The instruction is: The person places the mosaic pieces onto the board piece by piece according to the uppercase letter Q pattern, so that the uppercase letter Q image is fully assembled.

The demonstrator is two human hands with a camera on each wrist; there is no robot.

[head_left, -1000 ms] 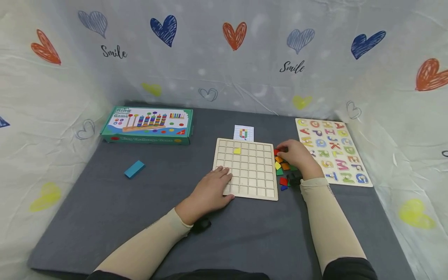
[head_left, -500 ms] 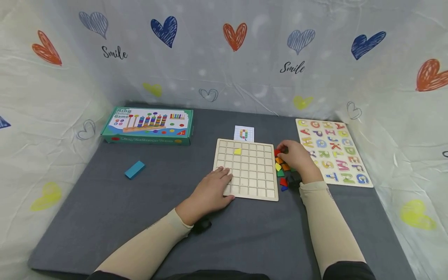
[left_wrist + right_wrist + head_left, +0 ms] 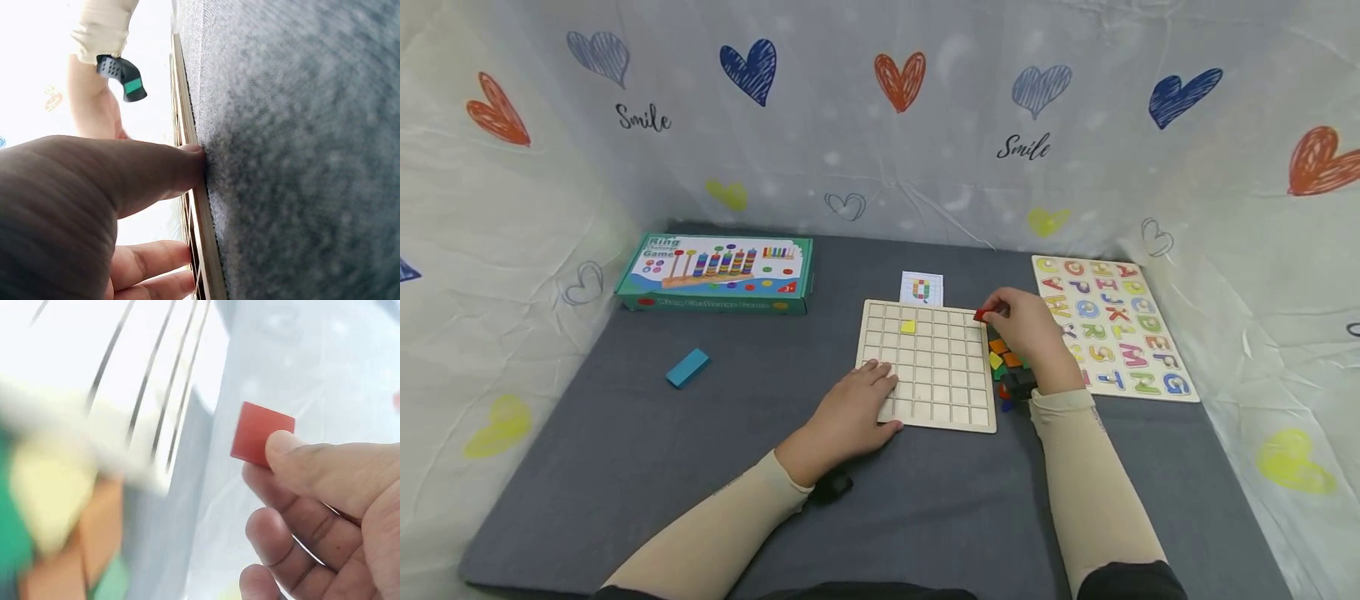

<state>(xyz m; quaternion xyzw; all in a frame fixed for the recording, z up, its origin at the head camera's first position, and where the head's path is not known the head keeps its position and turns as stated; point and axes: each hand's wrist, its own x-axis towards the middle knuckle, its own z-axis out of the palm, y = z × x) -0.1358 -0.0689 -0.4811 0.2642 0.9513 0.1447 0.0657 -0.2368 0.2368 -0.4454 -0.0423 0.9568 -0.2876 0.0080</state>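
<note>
Between the thumb and forefinger of the right hand (image 3: 1028,335), a red square tile (image 3: 255,430) is pinched, most of its face being exposed beyond the thumb; the other fingers are bent loosely below it, as is shown by the right wrist view. By the head view, the tile is held at the far right corner of the wooden grid board (image 3: 951,372), though whether the board is touched by it cannot be told. Upon the near left part of the board, the left hand (image 3: 846,417) is rested with its fingers extended, and its thumb is pressed against the near edge. One yellow tile (image 3: 908,327) is set in a cell of the board, left of the middle and toward the far edge. Just beyond that edge, a small pattern card (image 3: 921,287) is placed. Along the right side of the board, loose tiles (image 3: 1011,359) in several colours are clustered, partly hidden by the right hand and the black wrist camera (image 3: 1019,384). Farther right, an alphabet board (image 3: 1116,329) is laid flat. To the far left, a green game box (image 3: 722,273) is placed, with a blue block (image 3: 687,367) laid nearer. All are supported by a grey-covered table (image 3: 625,483), behind which a heart-printed curtain (image 3: 827,125) is hung.
</note>
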